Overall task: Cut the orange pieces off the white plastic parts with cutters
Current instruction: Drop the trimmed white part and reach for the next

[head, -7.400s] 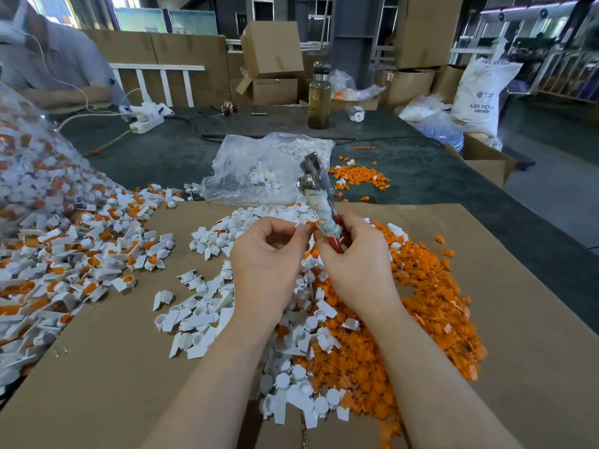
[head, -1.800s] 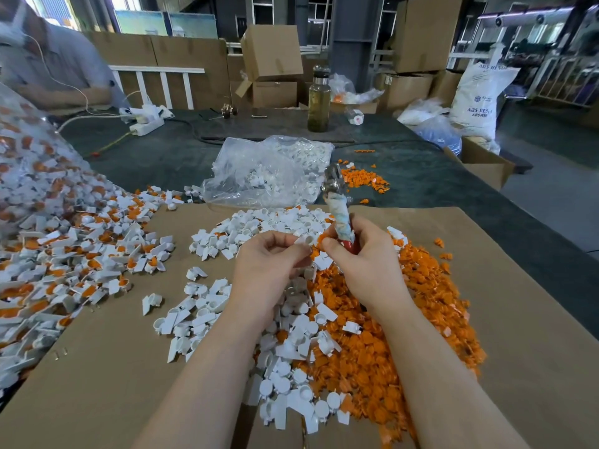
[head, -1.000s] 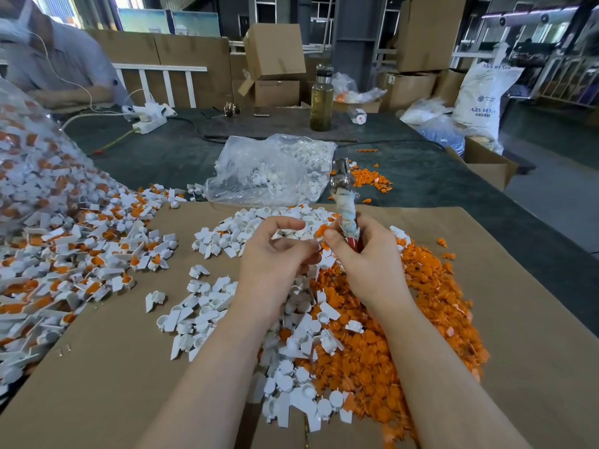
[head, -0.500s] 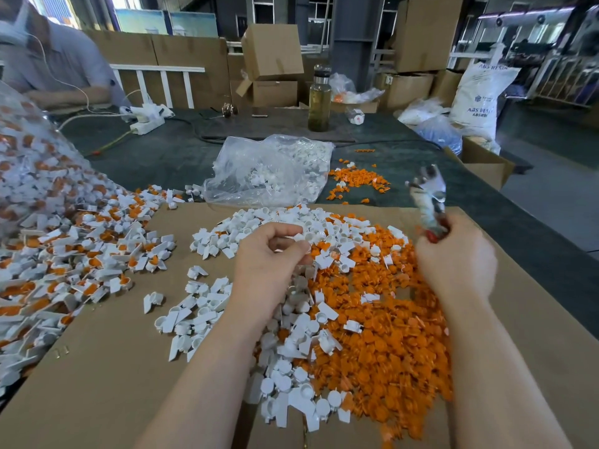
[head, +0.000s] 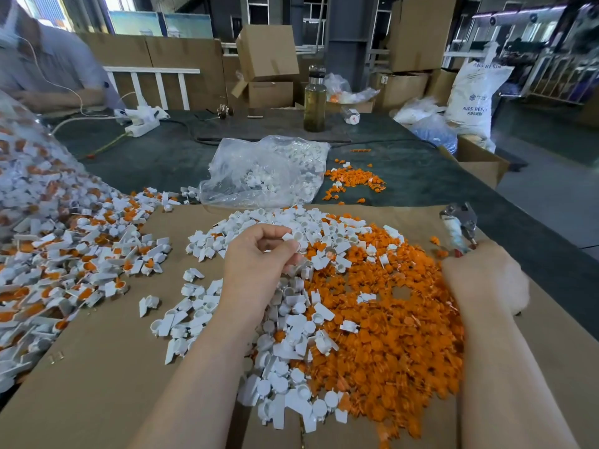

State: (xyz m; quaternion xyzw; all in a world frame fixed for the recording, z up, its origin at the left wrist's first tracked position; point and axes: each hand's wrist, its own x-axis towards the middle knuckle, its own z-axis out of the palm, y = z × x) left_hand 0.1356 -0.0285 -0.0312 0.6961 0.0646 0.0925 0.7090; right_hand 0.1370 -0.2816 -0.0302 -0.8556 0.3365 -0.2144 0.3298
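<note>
My left hand [head: 259, 264] is over the middle of the cardboard and pinches a small white plastic part [head: 293, 236] between thumb and fingers. My right hand [head: 483, 277] sits at the right edge of the orange heap and grips the cutters [head: 458, 226], whose metal jaws point up and away. A heap of cut orange pieces [head: 389, 319] lies between my hands. Trimmed white parts [head: 291, 319] lie mixed along its left side. Uncut white parts with orange pieces [head: 81, 254] are piled at the left.
A brown cardboard sheet [head: 113, 384] covers the near table. A clear bag of white parts [head: 265, 170] lies behind it, with a small orange pile [head: 353, 181] beside. A bottle [head: 315, 98] stands farther back. Another person [head: 48, 66] sits at far left.
My right hand has swung the cutters away from my left hand, out to the right edge of the orange heap. My left hand stays put, still pinching a white part.
</note>
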